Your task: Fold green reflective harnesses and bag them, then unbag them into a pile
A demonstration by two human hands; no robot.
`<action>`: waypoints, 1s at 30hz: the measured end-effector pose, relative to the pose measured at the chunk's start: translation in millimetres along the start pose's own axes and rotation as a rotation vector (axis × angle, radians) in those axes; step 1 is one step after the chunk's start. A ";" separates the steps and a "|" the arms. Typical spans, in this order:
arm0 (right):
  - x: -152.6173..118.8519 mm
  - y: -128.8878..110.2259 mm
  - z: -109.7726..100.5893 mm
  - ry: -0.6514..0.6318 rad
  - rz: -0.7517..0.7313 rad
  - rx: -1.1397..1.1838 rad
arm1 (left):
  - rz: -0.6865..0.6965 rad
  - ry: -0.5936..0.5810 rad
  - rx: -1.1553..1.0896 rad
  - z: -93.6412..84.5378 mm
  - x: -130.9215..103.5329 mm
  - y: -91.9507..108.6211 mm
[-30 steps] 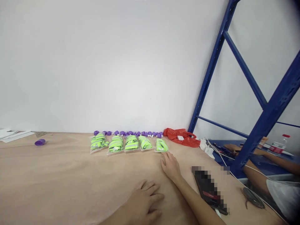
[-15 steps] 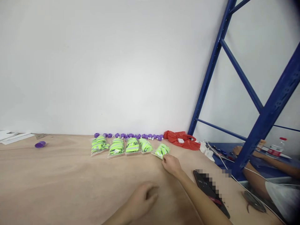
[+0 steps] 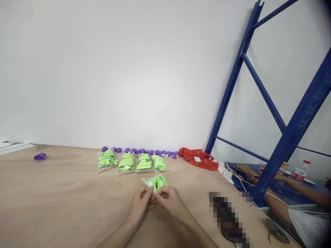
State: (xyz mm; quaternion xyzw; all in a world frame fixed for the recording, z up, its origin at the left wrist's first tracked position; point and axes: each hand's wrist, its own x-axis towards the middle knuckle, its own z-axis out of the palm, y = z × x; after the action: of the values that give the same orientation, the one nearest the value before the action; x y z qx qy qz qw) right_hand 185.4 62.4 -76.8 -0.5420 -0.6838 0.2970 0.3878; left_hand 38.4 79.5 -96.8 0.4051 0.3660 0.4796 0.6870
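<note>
A clear zip bag with a folded yellow-green striped item (image 3: 159,182) is held up near the middle, its sealing edge toward me. My left hand (image 3: 143,202) pinches that edge from the left. Close beside it, my right hand (image 3: 168,199) grips the same edge on the right. Behind them several similar bags lie in a row on the table, among them one at the left end (image 3: 107,159) and one at the right end (image 3: 159,163). Small purple and white pieces (image 3: 142,151) are lined up behind that row.
A red plastic bag (image 3: 199,159) lies by the wall, near white cables and a blue rack (image 3: 261,186). A dark, pixelated object (image 3: 229,220) is at the right. Another person's arms (image 3: 280,206) rest beyond the rack. A purple cup-shaped piece (image 3: 40,157) sits far left.
The bag at the right of the row has come toward me with my right hand. My left hand has risen and closed on the bag's edge. The view has shifted slightly.
</note>
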 end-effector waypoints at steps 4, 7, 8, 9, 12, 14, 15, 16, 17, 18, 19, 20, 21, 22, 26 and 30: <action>0.1 3.0 4.3 0.000 0.012 0.187 | 0.063 -0.009 0.052 -2.3 -0.7 3.0; -0.3 5.1 2.8 0.024 0.023 0.197 | 0.133 -0.032 0.076 -3.5 1.0 0.6; -0.7 5.3 2.3 0.029 0.032 0.204 | 0.159 -0.037 0.081 -3.7 1.5 -0.3; -1.2 5.3 1.9 0.031 0.044 0.216 | 0.185 -0.041 0.084 -3.7 1.8 -1.0; -2.7 5.8 1.4 0.017 0.059 0.270 | 0.248 -0.050 0.088 -3.7 1.6 -1.7; -3.3 7.4 1.7 0.011 0.054 0.290 | 0.272 -0.051 0.096 -4.0 1.0 -1.8; -3.5 8.5 1.9 0.013 0.049 0.284 | 0.282 -0.055 0.105 -4.2 0.7 -2.0; -3.6 9.8 2.0 0.023 0.043 0.263 | 0.290 -0.058 0.116 -4.6 0.6 -2.4; -3.8 10.9 1.9 0.038 0.037 0.227 | 0.296 -0.064 0.127 -4.9 0.6 -2.9; -4.0 11.9 1.7 0.054 0.030 0.182 | 0.296 -0.070 0.137 -5.1 0.7 -3.6; -4.2 12.4 1.2 0.067 0.020 0.131 | 0.295 -0.074 0.143 -5.3 0.9 -4.4; -4.7 12.4 0.6 0.075 0.005 0.081 | 0.293 -0.076 0.148 -5.4 1.3 -5.2; -5.3 11.9 -0.2 0.080 -0.015 0.032 | 0.290 -0.079 0.151 -5.4 1.7 -5.9; -6.1 10.9 -0.9 0.082 -0.041 -0.017 | 0.289 -0.085 0.153 -5.3 2.2 -6.6; -10.9 4.9 -1.8 0.099 -0.143 -0.226 | 0.289 -0.119 0.172 -4.6 3.9 -8.3; -14.1 1.9 -1.2 0.120 -0.199 -0.339 | 0.304 -0.108 0.198 -6.1 5.6 -10.6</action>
State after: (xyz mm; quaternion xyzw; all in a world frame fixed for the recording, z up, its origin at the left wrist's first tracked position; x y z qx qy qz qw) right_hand 189.0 49.1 -80.7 -0.5459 -0.7498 0.1051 0.3587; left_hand 38.3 83.8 -109.4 0.5464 0.3086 0.5169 0.5823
